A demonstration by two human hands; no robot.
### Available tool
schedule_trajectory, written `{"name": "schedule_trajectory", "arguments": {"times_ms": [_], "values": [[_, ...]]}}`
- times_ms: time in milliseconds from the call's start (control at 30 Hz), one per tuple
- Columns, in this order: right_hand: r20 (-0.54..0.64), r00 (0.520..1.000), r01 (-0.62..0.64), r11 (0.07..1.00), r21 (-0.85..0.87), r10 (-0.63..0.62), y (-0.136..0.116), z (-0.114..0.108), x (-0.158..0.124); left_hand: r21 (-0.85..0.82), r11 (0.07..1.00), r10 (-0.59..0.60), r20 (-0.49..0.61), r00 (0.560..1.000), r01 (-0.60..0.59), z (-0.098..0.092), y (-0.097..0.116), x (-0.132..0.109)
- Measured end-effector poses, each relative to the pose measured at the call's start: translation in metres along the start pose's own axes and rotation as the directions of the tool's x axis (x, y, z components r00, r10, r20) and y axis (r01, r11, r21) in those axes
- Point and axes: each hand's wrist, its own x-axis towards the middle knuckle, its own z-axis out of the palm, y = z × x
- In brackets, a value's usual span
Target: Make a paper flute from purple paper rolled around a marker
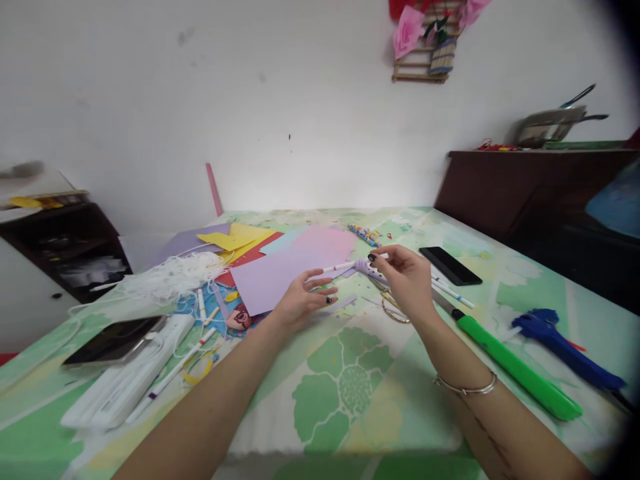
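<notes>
In the middle of the table, my right hand (404,277) pinches the right end of a thin white stick (344,267) with a reddish band. The stick lies nearly level over the edge of a lilac paper sheet (270,280). Just left of it, my left hand (309,297) has its fingers spread, near the stick's left end, with nothing visible held. Partly behind the right fingers sits a purple dotted item (369,269). Gold-handled scissors (395,310) lie under the right hand, their blades partly hidden.
A green-handled knife (520,367), blue glue gun (565,350) and black phone (451,265) lie on the right. On the left are a white power strip (130,373), another phone (115,341), tangled white string (170,277) and several markers. Coloured papers (245,240) lie behind.
</notes>
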Motion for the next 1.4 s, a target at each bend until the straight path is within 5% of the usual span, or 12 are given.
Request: {"name": "schedule_trajectory", "arguments": {"times_ms": [133,333,500,700,1000,1167,1300,1400], "values": [[-0.118,0.992,0.045,0.995,0.086,-0.035,-0.004,-0.004,0.003,0.143,0.990,-0.026,0.115,0.993,0.010,-0.001,-0.008,0.002],[-0.162,0.984,0.077,0.996,0.039,-0.069,0.004,-0.008,0.007,0.319,0.946,0.030,0.085,0.996,-0.056,-0.001,-0.015,0.006],[-0.045,0.998,0.042,0.999,0.028,-0.040,0.002,-0.005,0.004,0.354,0.932,0.049,0.104,0.993,-0.082,0.003,-0.013,0.004],[0.000,0.999,-0.036,0.976,0.214,0.036,-0.002,0.000,0.000,0.358,0.929,0.054,0.120,0.991,-0.094,0.004,-0.015,0.004],[-0.223,0.974,-0.021,0.999,0.034,0.028,0.009,-0.009,0.011,0.287,0.946,0.138,0.073,0.988,-0.153,-0.002,-0.011,0.006],[0.012,1.000,-0.013,0.949,-0.316,0.018,0.013,-0.006,0.007,0.180,0.971,0.146,0.061,0.987,-0.155,0.000,-0.003,0.003],[0.316,0.935,0.048,0.826,-0.561,0.160,0.027,0.005,-0.001,0.102,0.986,0.129,0.009,0.992,-0.129,-0.001,-0.002,0.005],[0.378,0.912,0.118,0.778,-0.617,0.161,0.043,0.014,-0.006,0.101,0.987,0.127,-0.031,0.991,-0.123,-0.001,-0.001,0.005]]}}
